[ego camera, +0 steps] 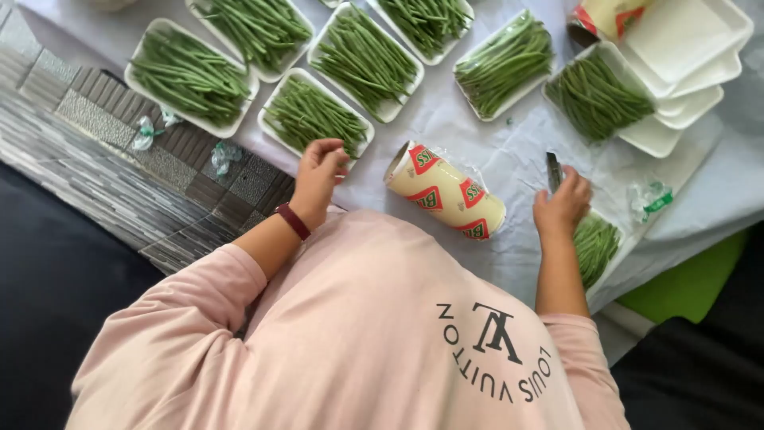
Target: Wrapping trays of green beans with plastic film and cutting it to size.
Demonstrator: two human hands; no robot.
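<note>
Head view: our left hand (318,171), fingers curled, pinched cling film at the white foam tray of green beans (314,115). Right hand (563,205) gripped a small dark blade (553,171) w/ the cream film roll (444,191) between them. Wrapping step; next needs film pulled taut.

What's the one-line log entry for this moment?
left hand at bean tray | right hand holding dark tool | wrap roll between hands
</note>
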